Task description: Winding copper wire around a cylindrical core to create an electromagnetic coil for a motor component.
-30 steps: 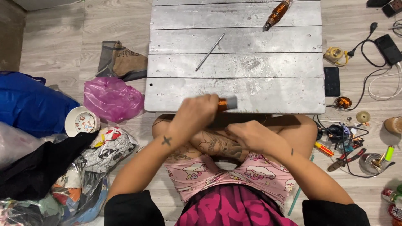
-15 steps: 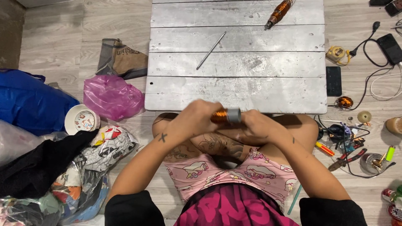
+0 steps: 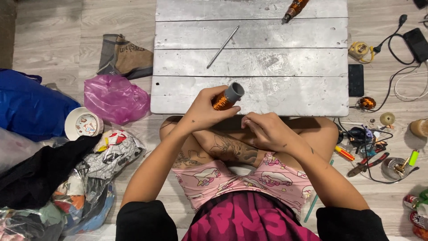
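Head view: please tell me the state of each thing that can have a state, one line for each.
left hand: closed around the copper coil
copper coil: held tilted, grey tube end up
right hand: fingers curled, rests on the lap
metal rod: lies loose on the board
pink bag: crumpled on the floor

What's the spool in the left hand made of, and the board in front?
Spool: grey matte tube, likely plastic, wound with shiny orange wire that looks like copper. Board: wooden planks, judging by the seams, with worn silvery-grey paint.
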